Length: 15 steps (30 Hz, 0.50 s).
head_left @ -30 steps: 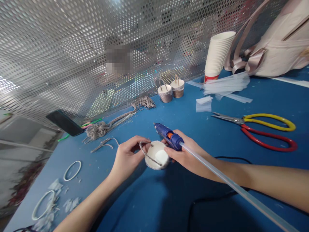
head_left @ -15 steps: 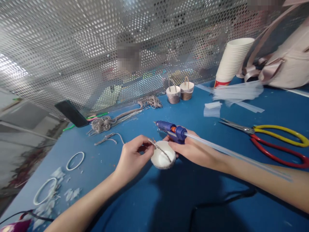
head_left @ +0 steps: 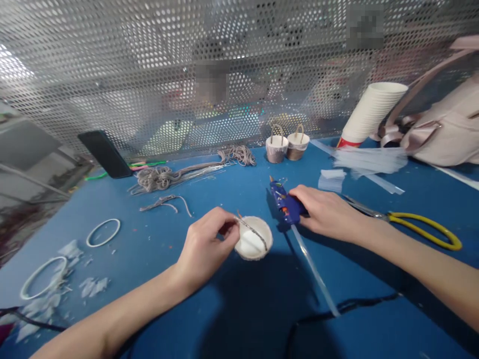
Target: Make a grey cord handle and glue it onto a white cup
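Observation:
In front of me is a small white paper cup (head_left: 266, 230) with a rough wrapped outside. A short grey-brown cord handle (head_left: 256, 232) slants across its mouth, one end reaching the inner wall. My left hand (head_left: 209, 244) is closed at the cup's left rim, pinching the handle's other end; its fingertips are partly hidden. To the right, my right hand (head_left: 325, 212) grips a blue hot glue gun (head_left: 283, 200) by the handle. The gun's nozzle points away from me, and a clear glue stick (head_left: 314, 271) trails from its back.
Two small handled baskets (head_left: 277, 152) stand at the back, near tangled grey cord (head_left: 159, 178). A phone (head_left: 105, 153) leans at left, above white rings (head_left: 104, 233) and scraps. Scissors (head_left: 426, 227), translucent strips (head_left: 368, 160), stacked cups (head_left: 374, 114) and a bag (head_left: 445, 129) lie right.
My right hand has left the cup's side and moved right with the glue gun, turning it so the nozzle points away from me. My left hand stays at the cup and handle.

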Each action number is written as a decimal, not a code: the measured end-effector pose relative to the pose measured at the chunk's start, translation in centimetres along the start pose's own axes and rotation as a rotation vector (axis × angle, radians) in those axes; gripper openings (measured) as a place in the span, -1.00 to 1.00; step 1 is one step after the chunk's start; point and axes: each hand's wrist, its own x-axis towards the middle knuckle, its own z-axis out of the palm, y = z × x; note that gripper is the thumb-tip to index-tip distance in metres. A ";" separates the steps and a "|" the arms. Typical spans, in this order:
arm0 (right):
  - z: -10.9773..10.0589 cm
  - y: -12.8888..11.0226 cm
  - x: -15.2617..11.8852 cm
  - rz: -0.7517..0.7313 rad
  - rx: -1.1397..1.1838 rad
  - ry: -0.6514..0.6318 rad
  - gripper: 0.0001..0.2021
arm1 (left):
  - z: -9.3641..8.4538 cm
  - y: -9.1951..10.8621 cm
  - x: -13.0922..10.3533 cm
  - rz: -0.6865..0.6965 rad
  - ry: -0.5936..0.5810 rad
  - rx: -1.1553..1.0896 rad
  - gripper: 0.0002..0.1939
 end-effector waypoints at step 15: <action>-1.1 -0.4 -1.3 -0.138 -0.139 0.028 -0.81 | 0.3 -0.4 0.0 -0.048 0.081 0.086 -0.88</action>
